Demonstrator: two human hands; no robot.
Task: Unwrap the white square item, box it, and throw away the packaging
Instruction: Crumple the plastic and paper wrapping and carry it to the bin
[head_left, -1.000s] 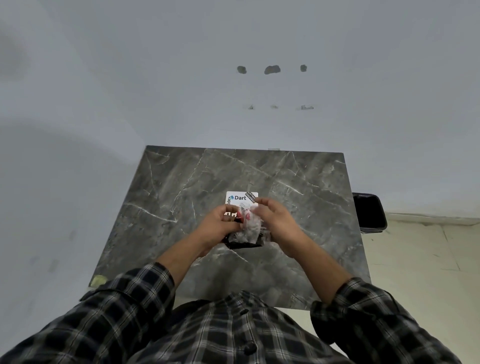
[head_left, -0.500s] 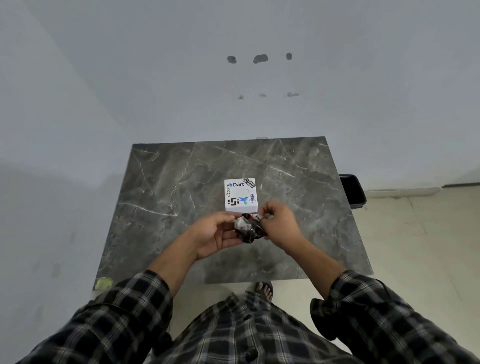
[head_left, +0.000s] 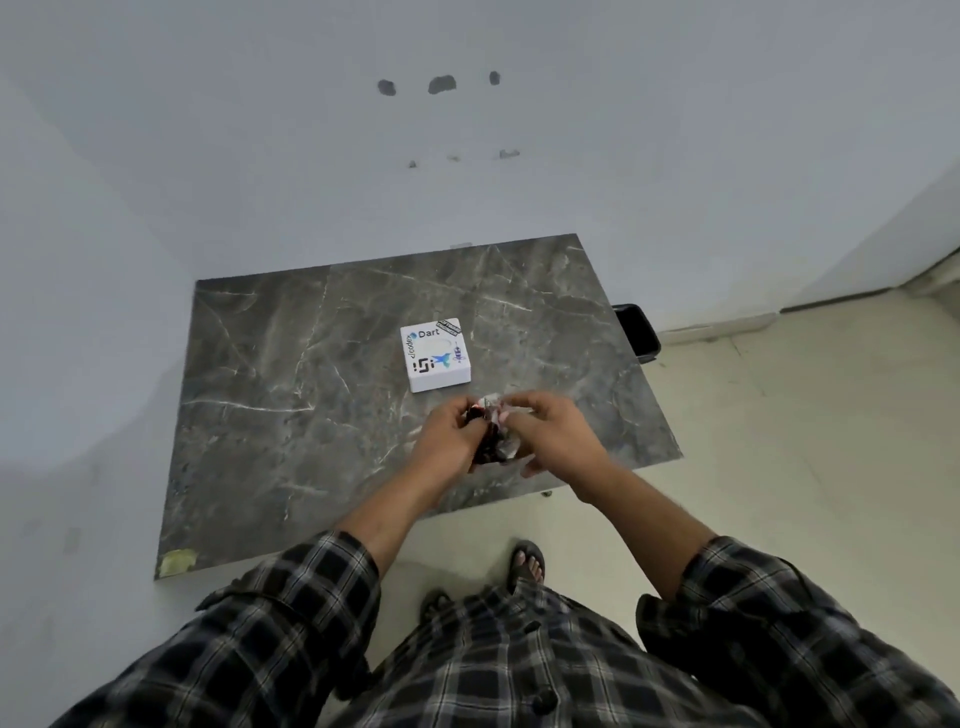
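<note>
A white square box (head_left: 436, 354) with stickers, one reading "Dart", lies closed on the dark marble table (head_left: 291, 395), just beyond my hands. Both hands hold a crumpled wad of packaging (head_left: 494, 434), part black and part clear plastic, above the table's near right part. My left hand (head_left: 448, 435) grips its left side and my right hand (head_left: 551, 434) grips its right side and top. The white square item itself is not visible; I cannot tell whether it is inside the box.
A black bin (head_left: 636, 332) stands on the floor past the table's right edge, by the wall. The table sits in a corner with white walls behind and to the left. Pale floor tiles lie to the right; my sandalled foot (head_left: 527, 564) is below.
I have stood up and back, so the view is higher and tilted. The packaging is squeezed into a tighter wad, and the hands have drifted nearer and right of the box.
</note>
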